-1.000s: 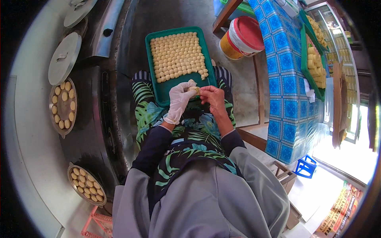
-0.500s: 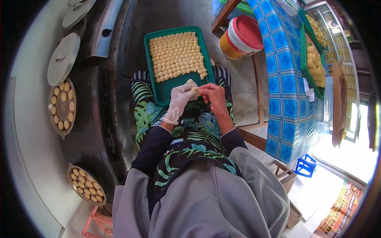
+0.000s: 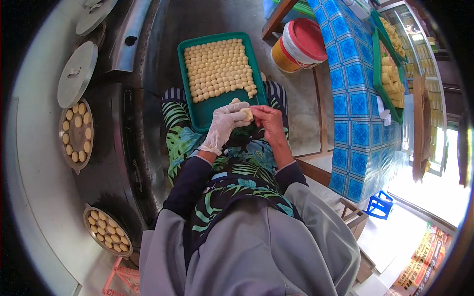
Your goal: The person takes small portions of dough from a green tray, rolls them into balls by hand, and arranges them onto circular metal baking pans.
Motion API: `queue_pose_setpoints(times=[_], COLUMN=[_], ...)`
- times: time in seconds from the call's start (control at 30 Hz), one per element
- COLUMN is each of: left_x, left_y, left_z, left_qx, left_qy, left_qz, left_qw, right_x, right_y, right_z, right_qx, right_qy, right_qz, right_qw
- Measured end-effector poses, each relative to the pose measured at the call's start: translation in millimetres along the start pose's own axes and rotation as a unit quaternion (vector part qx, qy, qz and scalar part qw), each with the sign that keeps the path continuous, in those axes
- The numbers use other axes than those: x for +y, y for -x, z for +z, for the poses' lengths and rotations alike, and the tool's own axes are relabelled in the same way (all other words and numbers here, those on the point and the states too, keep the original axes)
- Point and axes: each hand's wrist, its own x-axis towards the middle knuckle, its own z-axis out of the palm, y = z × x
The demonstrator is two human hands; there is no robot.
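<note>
A green tray [image 3: 184,79] lies across my lap, with rows of small pale dough balls [image 3: 219,69] packed over its far part. Above the tray's bare near end, my left hand [image 3: 222,128], in a thin white glove, is closed round soft dough. A flattened dough piece [image 3: 248,114] shows at its fingers, and another bit of dough [image 3: 235,101] pokes out at the top of that hand. My bare right hand [image 3: 270,121] pinches the edge of the flattened piece between thumb and fingers. The palm side of the gloved hand is hidden.
To the left, a dark stove [image 3: 106,148] carries round moulded pans [image 3: 90,163] of small cakes and a metal lid [image 3: 76,74]. A lidded bucket [image 3: 308,42] stands far right, beside a table with a blue checked cloth [image 3: 350,128] holding green trays [image 3: 377,74] of yellow pastries.
The dough between my hands has become flatter and wider at the gloved fingers. My right hand has shifted slightly right and its fingers have changed their pinch.
</note>
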Motion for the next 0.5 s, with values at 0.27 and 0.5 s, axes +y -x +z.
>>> queue_pose_setpoints(times=[0.27,0.5], left_x=[1,12], left_y=[0,0], left_z=[-3,-6], left_qx=[0.018,-0.099], left_qy=[-0.041,-0.118], left_qz=[0.009,-0.03], left_qw=[0.999,0.988], right_x=[-7,-10], right_y=[7,-5], right_z=[11,-12], right_qx=[-0.016,-0.12], right_qy=[0.279,0.025], right_qz=[-0.351,0.049], right_qw=[0.894,0.991])
